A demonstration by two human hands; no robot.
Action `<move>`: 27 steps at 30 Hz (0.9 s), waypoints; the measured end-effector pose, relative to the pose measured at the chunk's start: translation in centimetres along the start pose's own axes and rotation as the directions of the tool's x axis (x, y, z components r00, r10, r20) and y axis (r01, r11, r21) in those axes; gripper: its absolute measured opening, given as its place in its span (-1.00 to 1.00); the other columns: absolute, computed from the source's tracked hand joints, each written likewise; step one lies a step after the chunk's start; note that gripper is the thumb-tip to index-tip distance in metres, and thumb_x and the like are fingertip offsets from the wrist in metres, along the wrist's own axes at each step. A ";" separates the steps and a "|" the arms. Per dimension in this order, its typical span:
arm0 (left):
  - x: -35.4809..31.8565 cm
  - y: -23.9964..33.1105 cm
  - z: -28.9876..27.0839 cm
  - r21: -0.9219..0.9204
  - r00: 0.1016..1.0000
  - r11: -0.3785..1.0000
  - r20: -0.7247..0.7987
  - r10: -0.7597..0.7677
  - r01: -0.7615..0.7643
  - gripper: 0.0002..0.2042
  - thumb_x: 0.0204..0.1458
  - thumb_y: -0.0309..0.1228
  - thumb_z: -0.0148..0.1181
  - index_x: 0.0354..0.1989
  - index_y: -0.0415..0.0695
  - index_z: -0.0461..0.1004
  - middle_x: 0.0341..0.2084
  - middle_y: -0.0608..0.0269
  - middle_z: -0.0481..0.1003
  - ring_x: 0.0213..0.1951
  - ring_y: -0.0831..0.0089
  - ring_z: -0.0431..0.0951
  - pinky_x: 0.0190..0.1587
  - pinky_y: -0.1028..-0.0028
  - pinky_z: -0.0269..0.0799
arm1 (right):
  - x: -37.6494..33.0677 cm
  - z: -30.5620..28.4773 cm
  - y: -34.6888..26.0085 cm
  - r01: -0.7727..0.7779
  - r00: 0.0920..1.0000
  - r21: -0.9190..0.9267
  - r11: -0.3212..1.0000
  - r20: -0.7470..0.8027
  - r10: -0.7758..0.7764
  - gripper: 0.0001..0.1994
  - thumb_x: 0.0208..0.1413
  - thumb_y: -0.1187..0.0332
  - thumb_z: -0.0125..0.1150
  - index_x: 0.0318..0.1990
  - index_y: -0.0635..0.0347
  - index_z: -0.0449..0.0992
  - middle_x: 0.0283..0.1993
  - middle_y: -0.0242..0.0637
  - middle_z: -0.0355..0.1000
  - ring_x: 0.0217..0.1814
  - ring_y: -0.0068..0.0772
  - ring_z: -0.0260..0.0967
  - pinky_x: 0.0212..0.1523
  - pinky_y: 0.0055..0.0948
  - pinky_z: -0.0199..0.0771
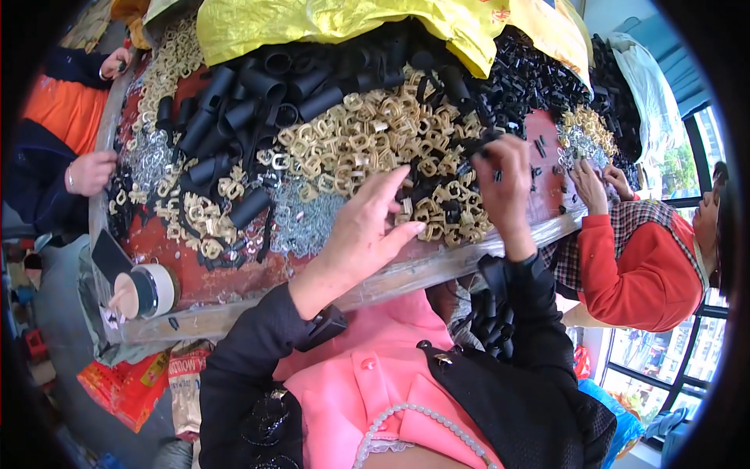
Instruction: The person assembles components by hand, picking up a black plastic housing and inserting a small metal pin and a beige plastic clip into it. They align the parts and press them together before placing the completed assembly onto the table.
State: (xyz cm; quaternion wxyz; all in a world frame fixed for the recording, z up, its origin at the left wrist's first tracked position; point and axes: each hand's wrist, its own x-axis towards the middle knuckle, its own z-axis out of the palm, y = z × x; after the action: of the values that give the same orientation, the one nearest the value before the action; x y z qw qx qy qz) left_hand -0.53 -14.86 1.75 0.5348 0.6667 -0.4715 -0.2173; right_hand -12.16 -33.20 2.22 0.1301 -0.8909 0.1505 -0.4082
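My left hand hovers over the near edge of the pile, thumb and fingers spread with nothing between them. Under and beyond it lies a heap of beige ring-shaped plastic pieces. To its left is a mound of small silver metal parts. My right hand is raised at the right side of the beige heap, its fingers curled in a pinch. A small black part shows at its fingertips; its exact kind is hard to make out.
Black tubes pile up behind, beneath a yellow sheet. A round cream-and-black container stands at the red table's near left corner. Co-workers' hands are at the left and right. Plastic wrap covers the wooden edge.
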 end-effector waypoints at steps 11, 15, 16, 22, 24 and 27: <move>-6.2 -2.7 -3.8 -0.472 0.885 0.769 0.052 -0.464 0.431 -0.59 -0.08 -0.44 0.13 -0.02 -0.24 0.24 -0.39 0.23 0.41 -0.52 0.52 0.46 -0.50 0.60 0.40 | -3.5 2.7 -6.6 -0.204 0.925 0.276 0.939 0.369 0.092 -0.72 -0.13 0.49 0.17 -0.20 0.27 0.35 -0.19 -0.20 0.23 -0.27 -0.41 0.29 -0.35 -0.48 0.35; -9.3 -4.2 -7.6 -0.772 0.798 0.464 0.090 -0.596 0.434 -0.77 -0.05 -0.46 0.11 -0.20 -0.18 0.32 -0.49 0.35 0.37 -0.58 0.61 0.40 -0.56 0.68 0.31 | -4.0 3.1 -8.2 0.022 0.937 0.105 0.994 0.344 -0.057 -0.71 -0.14 0.50 0.16 -0.18 0.26 0.37 -0.19 -0.18 0.25 -0.27 -0.31 0.32 -0.35 -0.46 0.35; -10.0 -4.6 -7.9 -0.801 0.807 0.452 0.063 -0.588 0.392 -0.81 -0.05 -0.47 0.10 -0.24 -0.16 0.32 -0.51 0.36 0.36 -0.60 0.61 0.37 -0.58 0.68 0.27 | -4.2 3.3 -8.6 0.075 0.926 0.086 0.994 0.365 -0.101 -0.71 -0.14 0.50 0.16 -0.18 0.26 0.38 -0.20 -0.17 0.26 -0.28 -0.27 0.32 -0.35 -0.45 0.35; -11.4 -4.2 -8.4 -0.792 0.815 0.495 0.005 -0.579 0.356 -0.89 -0.07 -0.48 0.14 -0.39 -0.17 0.34 -0.61 0.39 0.35 -0.60 0.66 0.35 -0.60 0.71 0.23 | -5.8 5.9 -11.0 0.084 0.682 0.373 0.924 0.654 -0.326 -0.77 -0.16 0.51 0.14 -0.25 0.26 0.39 -0.30 -0.20 0.31 -0.36 -0.19 0.34 -0.38 -0.40 0.36; -11.7 -3.8 -8.5 -0.771 0.824 0.526 -0.003 -0.566 0.358 -0.89 -0.07 -0.47 0.14 -0.40 -0.16 0.34 -0.63 0.41 0.34 -0.60 0.69 0.34 -0.59 0.71 0.21 | -5.7 6.6 -11.5 0.071 0.633 0.414 0.907 0.684 -0.362 -0.80 -0.17 0.52 0.14 -0.30 0.27 0.39 -0.37 -0.23 0.32 -0.40 -0.17 0.34 -0.41 -0.38 0.36; -12.3 -3.8 -8.3 -0.697 0.844 0.607 -0.006 -0.537 0.381 -0.89 -0.08 -0.48 0.15 -0.40 -0.16 0.35 -0.62 0.40 0.34 -0.60 0.69 0.33 -0.59 0.71 0.21 | -4.5 6.9 -12.0 0.069 0.523 0.425 0.902 0.755 -0.396 -0.83 -0.17 0.53 0.13 -0.33 0.27 0.38 -0.38 -0.22 0.32 -0.41 -0.17 0.33 -0.43 -0.35 0.35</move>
State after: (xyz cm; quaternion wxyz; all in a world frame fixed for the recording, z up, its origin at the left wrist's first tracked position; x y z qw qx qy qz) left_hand 1.94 -0.14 -1.64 0.7109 0.5456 -0.1117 -0.4294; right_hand -7.67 -19.70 -0.96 0.2815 -0.9511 -0.1246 0.0249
